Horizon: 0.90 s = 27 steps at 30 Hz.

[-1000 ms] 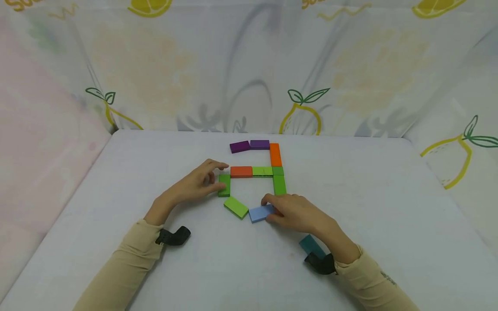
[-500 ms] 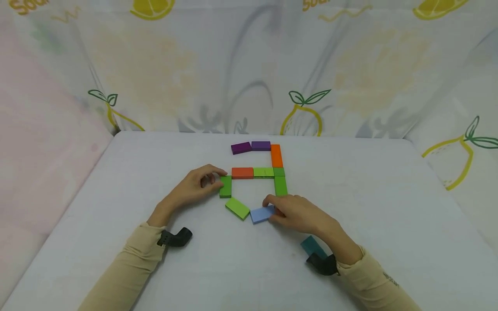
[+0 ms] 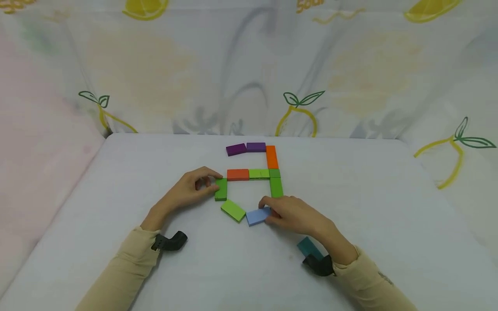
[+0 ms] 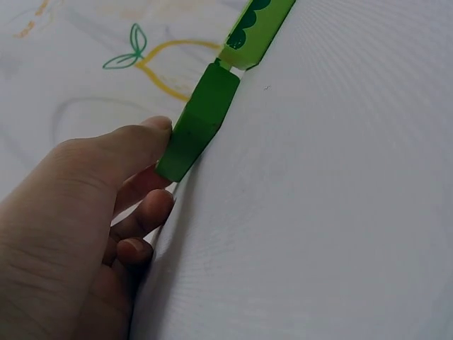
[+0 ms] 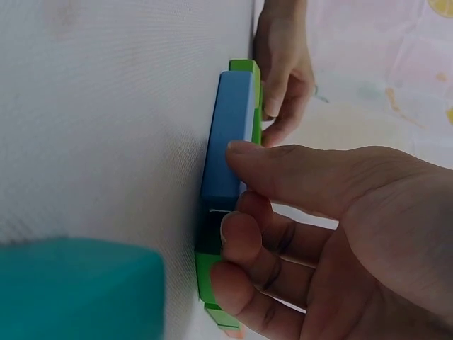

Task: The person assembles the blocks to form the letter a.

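Observation:
In the head view my left hand (image 3: pixel 188 190) pinches an upright-lying green block (image 3: pixel 221 191) between thumb and fingers at the left of a block outline. The left wrist view shows the thumb against this green block's side (image 4: pixel 198 124), its end close to a lime block (image 4: pixel 258 32). My right hand (image 3: pixel 297 216) grips the right end of a light blue block (image 3: pixel 256 217), its thumb on the near face in the right wrist view. A slanted lime block (image 3: pixel 233 211) lies between the two held blocks, its right corner meeting the blue one.
A red-orange block (image 3: pixel 238 175), a lime block (image 3: pixel 258 174) and green blocks (image 3: pixel 276 188) continue the outline. Beyond them are an orange block (image 3: pixel 272 157) and two purple blocks (image 3: pixel 256 147). A teal block (image 3: pixel 309 248) lies beneath the right wrist. Printed cloth stands behind the table.
My left forefinger has come down onto the top end of the green block, from held out above it. The right hand stays on the blue block; the whole head view shifts slightly.

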Tool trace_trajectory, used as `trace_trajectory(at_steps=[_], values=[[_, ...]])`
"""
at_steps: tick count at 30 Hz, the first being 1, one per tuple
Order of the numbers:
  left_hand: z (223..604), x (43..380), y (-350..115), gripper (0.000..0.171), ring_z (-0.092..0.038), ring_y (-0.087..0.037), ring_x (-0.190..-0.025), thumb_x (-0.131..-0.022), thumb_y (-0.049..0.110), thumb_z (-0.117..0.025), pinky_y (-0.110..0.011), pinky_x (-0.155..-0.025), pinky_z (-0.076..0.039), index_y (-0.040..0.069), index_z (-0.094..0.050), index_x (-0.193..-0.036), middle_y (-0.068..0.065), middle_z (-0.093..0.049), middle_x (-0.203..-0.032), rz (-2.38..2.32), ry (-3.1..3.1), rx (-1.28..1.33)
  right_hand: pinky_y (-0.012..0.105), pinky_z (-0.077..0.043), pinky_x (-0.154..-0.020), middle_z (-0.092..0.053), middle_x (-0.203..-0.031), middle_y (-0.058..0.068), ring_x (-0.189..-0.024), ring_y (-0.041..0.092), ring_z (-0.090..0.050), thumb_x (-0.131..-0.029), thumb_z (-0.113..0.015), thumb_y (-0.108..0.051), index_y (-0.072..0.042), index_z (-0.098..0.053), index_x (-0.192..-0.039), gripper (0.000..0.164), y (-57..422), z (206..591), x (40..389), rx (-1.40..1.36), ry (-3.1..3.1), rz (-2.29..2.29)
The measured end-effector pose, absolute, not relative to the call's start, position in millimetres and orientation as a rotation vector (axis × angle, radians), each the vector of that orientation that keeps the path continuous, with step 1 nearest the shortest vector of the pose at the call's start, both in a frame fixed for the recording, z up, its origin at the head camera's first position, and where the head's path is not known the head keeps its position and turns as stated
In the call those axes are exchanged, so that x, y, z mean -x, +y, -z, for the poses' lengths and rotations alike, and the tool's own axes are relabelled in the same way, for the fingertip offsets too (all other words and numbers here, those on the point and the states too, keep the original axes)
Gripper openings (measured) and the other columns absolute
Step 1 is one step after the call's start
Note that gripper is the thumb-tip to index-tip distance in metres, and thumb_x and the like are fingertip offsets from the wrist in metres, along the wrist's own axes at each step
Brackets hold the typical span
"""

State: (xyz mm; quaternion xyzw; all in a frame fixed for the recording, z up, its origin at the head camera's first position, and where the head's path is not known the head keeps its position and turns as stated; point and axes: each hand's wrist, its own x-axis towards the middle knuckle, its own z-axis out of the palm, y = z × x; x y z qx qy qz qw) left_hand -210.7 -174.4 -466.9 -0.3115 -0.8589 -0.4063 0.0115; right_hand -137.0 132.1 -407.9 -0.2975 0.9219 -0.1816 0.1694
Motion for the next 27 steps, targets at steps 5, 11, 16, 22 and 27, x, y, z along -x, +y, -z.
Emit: trace_trajectory(at_steps=[5, 11, 16, 22, 27], values=[[465.6, 205.7, -178.3, 0.029, -0.051, -0.016, -0.076, -0.086, 0.010, -0.068, -0.024, -0.062, -0.038, 0.010, -0.064, -0.114, -0.004, -0.063, -0.096, 1.285, -2.671, 0.964, 0.020, -0.040, -0.058, -0.048, -0.067, -0.007, -0.062, 0.008, -0.046, -0.090, -0.064, -0.021, -0.017, -0.058, -0.115, 0.026, 127.3, 406.8, 136.6, 0.861, 2.615, 0.508], [465.9, 209.0, -174.7, 0.028, -0.051, -0.011, -0.077, -0.087, 0.015, -0.069, -0.024, -0.063, -0.039, 0.017, -0.064, -0.114, 0.002, -0.063, -0.099, 1.286, -2.669, 0.984, 0.020, -0.040, -0.058, -0.049, -0.068, -0.006, -0.063, 0.009, -0.046, -0.089, -0.065, -0.020, -0.017, -0.058, -0.114, 0.026, 129.2, 403.6, 133.8, 0.812, 2.619, 0.515], [466.9, 210.3, -174.8, 0.026, -0.050, -0.008, -0.078, -0.088, 0.021, -0.067, -0.022, -0.063, -0.039, 0.022, -0.064, -0.114, 0.007, -0.062, -0.101, 1.296, -2.641, 1.026, 0.020, -0.040, -0.057, -0.049, -0.068, -0.006, -0.063, 0.009, -0.046, -0.089, -0.065, -0.021, -0.017, -0.058, -0.114, 0.026, 130.1, 404.6, 133.4, 0.809, 2.614, 0.523], [468.3, 209.5, -175.7, 0.027, -0.051, -0.007, -0.079, -0.088, 0.020, -0.067, -0.022, -0.064, -0.040, 0.021, -0.064, -0.115, 0.006, -0.063, -0.104, 1.306, -2.624, 1.046, 0.020, -0.040, -0.057, -0.049, -0.067, -0.006, -0.062, 0.009, -0.046, -0.089, -0.065, -0.021, -0.017, -0.058, -0.114, 0.026, 129.8, 406.9, 133.6, 0.816, 2.612, 0.529], [468.0, 210.7, -174.5, 0.027, -0.051, -0.007, -0.078, -0.088, 0.021, -0.068, -0.022, -0.065, -0.040, 0.021, -0.064, -0.114, 0.007, -0.063, -0.102, 1.296, -2.624, 1.046, 0.020, -0.039, -0.056, -0.049, -0.068, -0.006, -0.062, 0.009, -0.046, -0.089, -0.065, -0.020, -0.017, -0.058, -0.113, 0.026, 130.5, 406.8, 134.1, 0.809, 2.620, 0.530]])
